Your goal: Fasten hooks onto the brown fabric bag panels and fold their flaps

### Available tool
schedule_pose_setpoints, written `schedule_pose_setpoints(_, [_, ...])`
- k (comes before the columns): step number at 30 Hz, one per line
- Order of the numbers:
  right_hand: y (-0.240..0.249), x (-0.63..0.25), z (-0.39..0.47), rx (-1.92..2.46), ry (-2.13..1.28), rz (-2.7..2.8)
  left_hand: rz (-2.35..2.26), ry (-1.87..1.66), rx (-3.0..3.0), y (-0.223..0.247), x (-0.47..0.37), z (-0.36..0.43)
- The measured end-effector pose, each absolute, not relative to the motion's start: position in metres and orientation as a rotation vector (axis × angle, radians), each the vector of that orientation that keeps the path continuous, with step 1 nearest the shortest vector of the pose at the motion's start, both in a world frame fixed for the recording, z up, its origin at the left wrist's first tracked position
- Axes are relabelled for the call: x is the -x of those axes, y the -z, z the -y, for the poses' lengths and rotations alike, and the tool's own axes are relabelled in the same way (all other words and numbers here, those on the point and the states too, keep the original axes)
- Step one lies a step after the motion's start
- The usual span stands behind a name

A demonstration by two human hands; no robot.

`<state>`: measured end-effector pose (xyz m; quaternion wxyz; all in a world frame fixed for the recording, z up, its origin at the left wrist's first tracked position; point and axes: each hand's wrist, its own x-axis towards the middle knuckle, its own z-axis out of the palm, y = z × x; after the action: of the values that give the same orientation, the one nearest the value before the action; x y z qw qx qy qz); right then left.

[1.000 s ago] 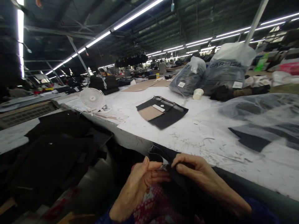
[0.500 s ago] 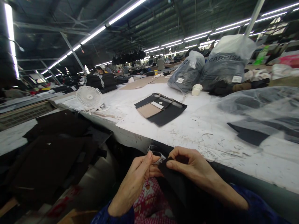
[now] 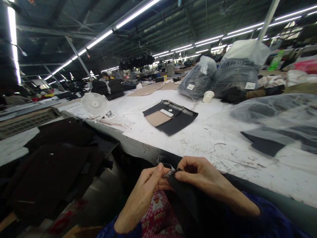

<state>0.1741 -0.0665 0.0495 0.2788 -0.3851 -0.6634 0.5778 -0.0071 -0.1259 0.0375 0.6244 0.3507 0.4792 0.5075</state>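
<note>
A black fabric piece (image 3: 188, 198) hangs from my two hands in front of the table's near edge. My left hand (image 3: 146, 188) pinches its edge beside a pale, shiny strip. Thumb and forefinger of my right hand (image 3: 200, 175) are closed on the same fabric, just right of the left fingertips. The fingers nearly meet, and the exact grip points are partly hidden. Farther back on the white tabletop (image 3: 138, 129) lies a flat black panel (image 3: 173, 127) with a beige patch (image 3: 158, 118) and a small white strip on it.
A white fan (image 3: 94, 104) stands at the table's left edge. Filled plastic bags (image 3: 235, 74) and a paper cup (image 3: 208, 96) are at the back right. Clear plastic sheeting (image 3: 279, 109) covers dark pieces at right. Dark fabric (image 3: 49, 172) is stacked at lower left.
The view has shifted very slightly. Both hands keep nearly the same pose on the black fabric, with only a tiny movement of the fingers.
</note>
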Motion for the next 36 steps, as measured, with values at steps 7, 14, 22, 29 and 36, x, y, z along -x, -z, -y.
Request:
schedule_pose_setpoints(7, [-0.047,-0.176,0.063,1.014,-1.546,1.819,-1.169,-1.181,-0.816,-0.033,0.006,0.127])
schedule_pose_setpoints(14, [-0.049,-0.177,0.065,1.022,-1.521,1.848,-1.108,-1.085,-0.99,-0.038,0.003,0.123])
schedule_pose_setpoints(22, [-0.046,-0.171,0.059,1.045,-1.471,1.755,-1.258,-1.004,-1.239,-0.048,0.0,0.119])
schedule_pose_setpoints(29, [-0.065,-0.177,0.05,0.353,-1.22,2.265,-1.323,-0.717,-1.866,-0.069,0.016,0.13])
schedule_pose_setpoints(36, [-0.066,-0.158,0.049,0.439,-0.831,2.414,-1.498,-0.561,-1.875,-0.083,0.028,0.135])
